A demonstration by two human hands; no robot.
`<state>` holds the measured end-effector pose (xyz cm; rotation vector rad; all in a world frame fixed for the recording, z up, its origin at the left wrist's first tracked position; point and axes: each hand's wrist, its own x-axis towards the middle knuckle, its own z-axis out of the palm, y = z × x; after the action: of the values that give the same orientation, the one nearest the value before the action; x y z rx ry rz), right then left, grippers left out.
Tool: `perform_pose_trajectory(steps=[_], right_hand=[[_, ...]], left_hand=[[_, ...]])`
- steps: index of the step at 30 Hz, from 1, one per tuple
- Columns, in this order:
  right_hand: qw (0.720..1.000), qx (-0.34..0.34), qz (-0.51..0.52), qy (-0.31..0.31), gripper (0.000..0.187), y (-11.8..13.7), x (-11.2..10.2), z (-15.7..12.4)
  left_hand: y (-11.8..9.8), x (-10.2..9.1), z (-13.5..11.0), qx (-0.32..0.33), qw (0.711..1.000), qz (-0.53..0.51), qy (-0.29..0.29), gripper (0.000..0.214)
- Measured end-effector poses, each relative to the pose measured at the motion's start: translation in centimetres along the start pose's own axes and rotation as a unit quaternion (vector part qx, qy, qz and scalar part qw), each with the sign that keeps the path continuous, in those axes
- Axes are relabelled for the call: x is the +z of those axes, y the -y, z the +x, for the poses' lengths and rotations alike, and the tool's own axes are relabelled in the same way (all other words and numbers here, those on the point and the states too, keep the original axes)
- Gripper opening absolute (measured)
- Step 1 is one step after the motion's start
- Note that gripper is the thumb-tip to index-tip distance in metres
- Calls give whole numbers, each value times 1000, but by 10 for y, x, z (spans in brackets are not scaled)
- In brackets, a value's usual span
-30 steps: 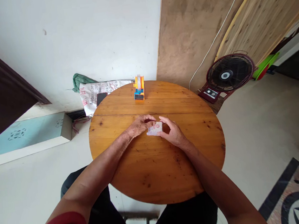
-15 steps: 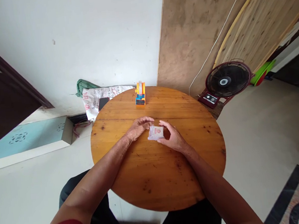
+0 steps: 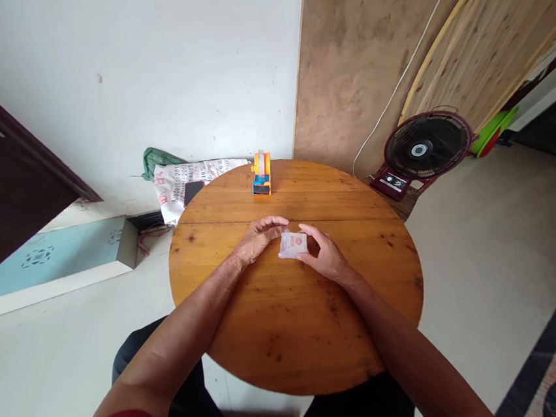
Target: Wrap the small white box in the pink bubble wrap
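Observation:
A small, flat, pale packet in clear plastic wrap (image 3: 292, 244) has red printing on its upper face. It lies at the middle of the round wooden table (image 3: 290, 338). My right hand (image 3: 326, 254) grips the packet's right end, thumb along the near edge and fingers at the far edge. At the packet's far left corner is my left hand (image 3: 261, 237), its fingers stretched out and slightly curved. Its thumb is close to the plastic; whether it touches is unclear.
An orange and blue tape dispenser (image 3: 261, 174) stands at the table's far edge. Behind the table's left side lies a printed white sack (image 3: 170, 186), with a dark flat object (image 3: 192, 192) beside it. A fan (image 3: 420, 149) stands on the right.
The packet and my right hand appear very slightly farther right in the view, as do the table and fan. Both hands keep nearly the same pose.

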<state>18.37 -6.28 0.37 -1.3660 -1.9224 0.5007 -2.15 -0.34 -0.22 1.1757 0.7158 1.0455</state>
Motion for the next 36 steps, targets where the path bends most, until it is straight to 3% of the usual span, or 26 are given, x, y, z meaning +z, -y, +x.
perform_pose_trajectory(steps=[8, 14, 24, 27, 31, 33, 36], right_hand=[[999, -10, 7, 40, 74, 4, -6, -1], [997, -70, 18, 0, 39, 7, -18, -3], [989, -113, -94, -3, 42, 2, -11, -2], [996, -84, -4, -39, 42, 2, -11, -2], [978, 49, 167, -113, 36, -4, -11, 1], [966, 106, 220, -83, 34, -8, -11, 3], [957, 114, 267, -5, 49, -10, -15, 3]], left_hand=[[3, 0, 1, 9, 999, 40, -14, 43], [3, 1, 0, 10, 998, 58, 24, 43], [7, 4, 0, -10, 998, 27, 55, 44], [6, 3, 0, -7, 998, 35, 42, 45], [1, 2, 1, 9, 998, 52, -18, 43], [-1, 0, 1, 8, 998, 54, -42, 42], [-3, -3, 1, 0, 997, 66, -48, 42]])
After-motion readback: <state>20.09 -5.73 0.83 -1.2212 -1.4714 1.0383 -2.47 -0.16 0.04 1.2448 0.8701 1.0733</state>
